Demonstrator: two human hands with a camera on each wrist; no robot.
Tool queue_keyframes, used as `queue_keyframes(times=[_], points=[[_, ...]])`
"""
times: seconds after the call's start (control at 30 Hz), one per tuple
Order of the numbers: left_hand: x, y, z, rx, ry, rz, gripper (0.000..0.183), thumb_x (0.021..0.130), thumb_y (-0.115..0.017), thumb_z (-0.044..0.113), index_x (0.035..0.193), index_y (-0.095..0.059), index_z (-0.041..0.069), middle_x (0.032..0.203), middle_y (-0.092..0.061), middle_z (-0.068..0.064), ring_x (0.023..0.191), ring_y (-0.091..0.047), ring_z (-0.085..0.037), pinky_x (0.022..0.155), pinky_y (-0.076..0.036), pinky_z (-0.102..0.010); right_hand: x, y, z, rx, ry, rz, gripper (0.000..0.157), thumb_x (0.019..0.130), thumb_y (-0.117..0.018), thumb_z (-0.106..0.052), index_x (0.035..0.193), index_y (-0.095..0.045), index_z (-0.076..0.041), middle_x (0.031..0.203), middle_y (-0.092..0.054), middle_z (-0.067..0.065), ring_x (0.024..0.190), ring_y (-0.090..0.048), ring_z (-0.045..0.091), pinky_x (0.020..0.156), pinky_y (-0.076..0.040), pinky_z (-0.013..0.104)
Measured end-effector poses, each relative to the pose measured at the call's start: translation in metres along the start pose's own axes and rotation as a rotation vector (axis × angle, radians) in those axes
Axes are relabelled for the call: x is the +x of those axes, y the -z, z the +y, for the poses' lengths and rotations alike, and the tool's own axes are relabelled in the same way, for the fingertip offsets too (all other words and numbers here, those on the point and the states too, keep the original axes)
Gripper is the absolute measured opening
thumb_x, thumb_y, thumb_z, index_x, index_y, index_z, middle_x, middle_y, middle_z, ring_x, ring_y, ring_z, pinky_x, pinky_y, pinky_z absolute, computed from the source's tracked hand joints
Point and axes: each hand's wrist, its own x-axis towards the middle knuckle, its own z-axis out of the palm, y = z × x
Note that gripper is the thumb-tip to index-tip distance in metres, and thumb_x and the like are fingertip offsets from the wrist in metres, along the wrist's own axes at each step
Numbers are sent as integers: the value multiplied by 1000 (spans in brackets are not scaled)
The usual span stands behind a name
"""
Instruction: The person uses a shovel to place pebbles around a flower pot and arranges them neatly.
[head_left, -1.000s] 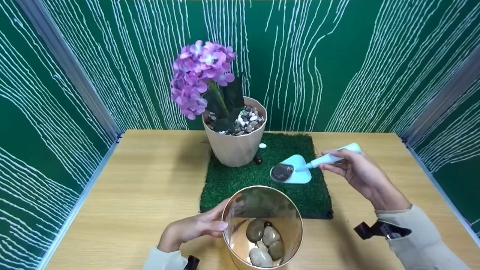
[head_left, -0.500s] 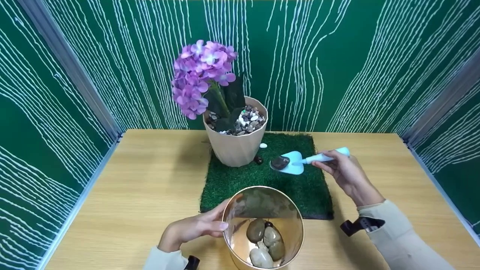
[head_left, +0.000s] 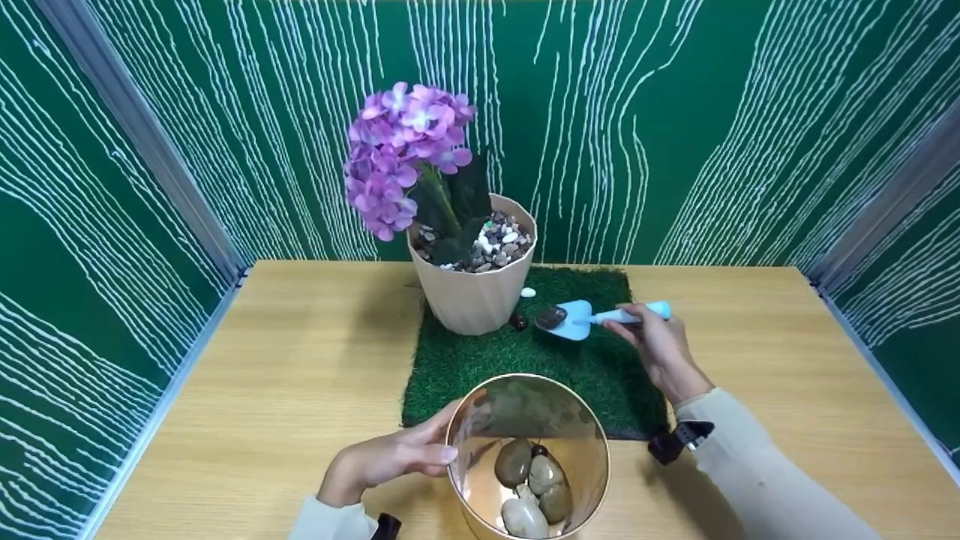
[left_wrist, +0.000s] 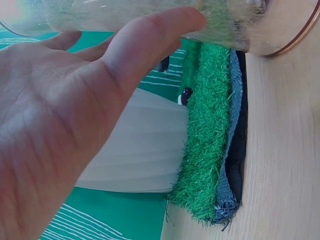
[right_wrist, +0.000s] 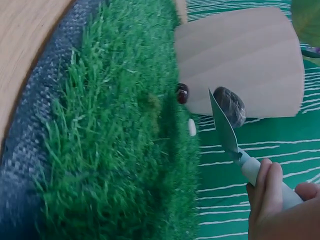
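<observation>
My right hand [head_left: 664, 349] grips the handle of a light-blue trowel [head_left: 576, 321] above the grass mat. A dark stone [head_left: 551, 317] rests on the blade, towards its tip; the right wrist view shows this stone [right_wrist: 230, 106] standing clear of the mat. My left hand [head_left: 394, 459] holds the side of a transparent amber container [head_left: 600, 480], thumb on the near side. Inside it lie several large stones [head_left: 544, 474] and a small dark bead-like one. In the left wrist view the thumb of the left hand [left_wrist: 90, 90] lies along the container's wall [left_wrist: 220, 30].
Behind the trowel a beige pot [head_left: 476, 300] of pebbles with a purple flower [head_left: 405, 150] stands on the green grass mat [head_left: 465, 382]. Beside its base lie a white pebble [head_left: 529, 292] and a dark red-brown stone [head_left: 518, 321]. Green walls surround the wooden table [head_left: 315, 360].
My right hand has moved left and away from me, carrying the trowel and its stone closer to the pot. The left hand and container stay in place.
</observation>
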Motion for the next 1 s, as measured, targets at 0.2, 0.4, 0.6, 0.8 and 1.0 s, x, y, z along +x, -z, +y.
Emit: queue_keyframes(times=[0.2, 0.4, 0.6, 0.8, 1.0], points=[[1, -1, -1, 3, 3, 5, 93, 105, -51, 50, 171, 4, 16, 177, -3, -23, 158, -26, -49, 115, -47, -58, 10, -8, 9, 5, 11, 80, 19, 111, -47, -12, 125, -55, -2, 110, -66, 4, 94, -77, 8, 99, -56, 20], [1, -2, -1, 8, -7, 2, 96, 105, -53, 54, 171, 4, 15, 177, -2, -24, 158, -25, -49, 114, -48, -57, 19, -15, 14, 39, 31, 145, 14, 107, -51, -7, 119, -54, -2, 112, -63, 7, 91, -77, 8, 96, -57, 20], [0, -1, -1, 5, -14, -7, 93, 106, -52, 50, 171, 5, 15, 177, -1, -24, 158, -25, -49, 113, -49, -54, 26, -19, 18, 27, 20, 173, 14, 107, -51, -8, 120, -54, -3, 122, -57, 10, 91, -76, 6, 98, -56, 20], [1, -1, -2, 5, -14, -2, 94, 105, -53, 52, 171, 3, 15, 177, -2, -24, 157, -26, -49, 113, -49, -53, 30, -23, 24, -23, 26, 179, 15, 109, -52, -11, 122, -53, -5, 127, -57, 9, 94, -76, 4, 101, -55, 20], [0, 1, -3, -3, -21, -5, 95, 105, -53, 52, 171, 4, 13, 176, -2, -26, 157, -25, -50, 113, -49, -53, 34, -32, 29, -103, 111, 197, 25, 108, -55, -11, 129, -60, 1, 114, -68, 5, 92, -74, 2, 94, -58, 19]])
